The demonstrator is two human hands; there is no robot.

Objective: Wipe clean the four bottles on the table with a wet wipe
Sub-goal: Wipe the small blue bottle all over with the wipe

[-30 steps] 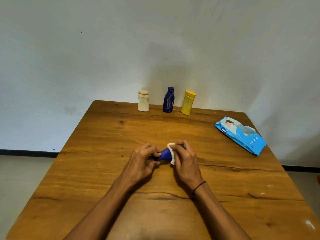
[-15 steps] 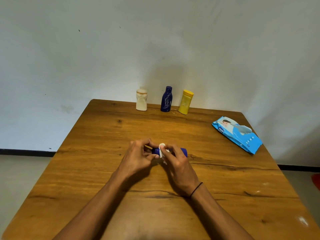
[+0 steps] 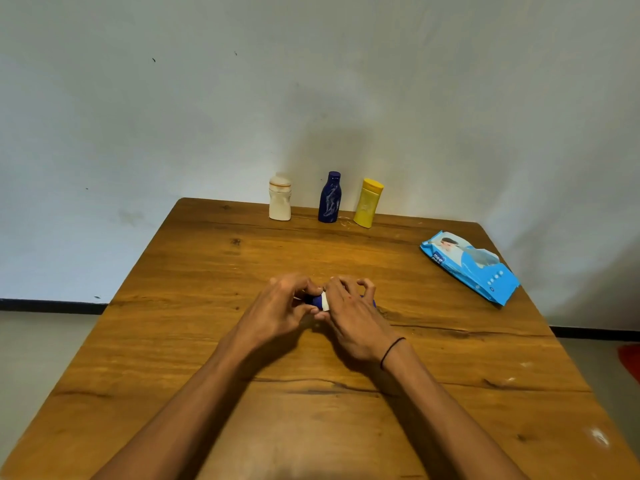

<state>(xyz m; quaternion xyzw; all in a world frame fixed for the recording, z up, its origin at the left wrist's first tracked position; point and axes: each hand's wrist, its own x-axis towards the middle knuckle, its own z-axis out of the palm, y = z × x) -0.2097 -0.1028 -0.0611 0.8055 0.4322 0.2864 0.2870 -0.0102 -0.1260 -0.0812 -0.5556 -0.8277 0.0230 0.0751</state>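
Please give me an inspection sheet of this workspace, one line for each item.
Surface: wooden table, long dark cracks, small pale marks near right edge.
Job's things: small blue bottle held sideways between both hands; white wet wipe against it; cream bottle, dark blue bottle, yellow bottle upright at far edge.
Clutter: blue wipes pack on the right.
Grippers: left hand holds the bottle; right hand holds the wipe.
Cables: nothing seen.
Surroundings: pale wall, grey floor.

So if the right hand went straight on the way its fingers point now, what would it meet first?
The right hand points left and slightly away, over the small blue bottle it wipes. It would probably meet the left hand first, already almost touching; depth is unclear.
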